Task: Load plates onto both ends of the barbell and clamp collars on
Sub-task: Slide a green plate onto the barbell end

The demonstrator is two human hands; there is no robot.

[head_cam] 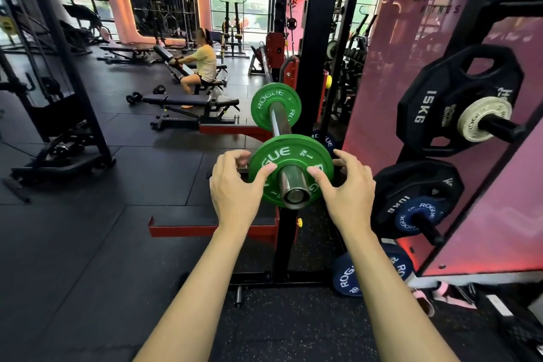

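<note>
A steel barbell sleeve (pixel 293 185) points toward me from the black rack. A green Rogue plate (pixel 286 153) sits near the sleeve's end. My left hand (pixel 235 188) grips its left rim with the thumb on its face, and my right hand (pixel 346 188) grips its right rim the same way. A second green Rogue plate (pixel 274 97) sits farther along the sleeve (pixel 276 119), apart from the first. No collar shows on the sleeve.
The black rack upright (pixel 317 38) stands just right of the bar. Storage pegs at right hold a black 15 kg plate (pixel 435 114), a black 10 kg plate (pixel 390 194) and blue plates (pixel 349 273). Benches (pixel 176 101) and a seated person (pixel 202 64) are at left.
</note>
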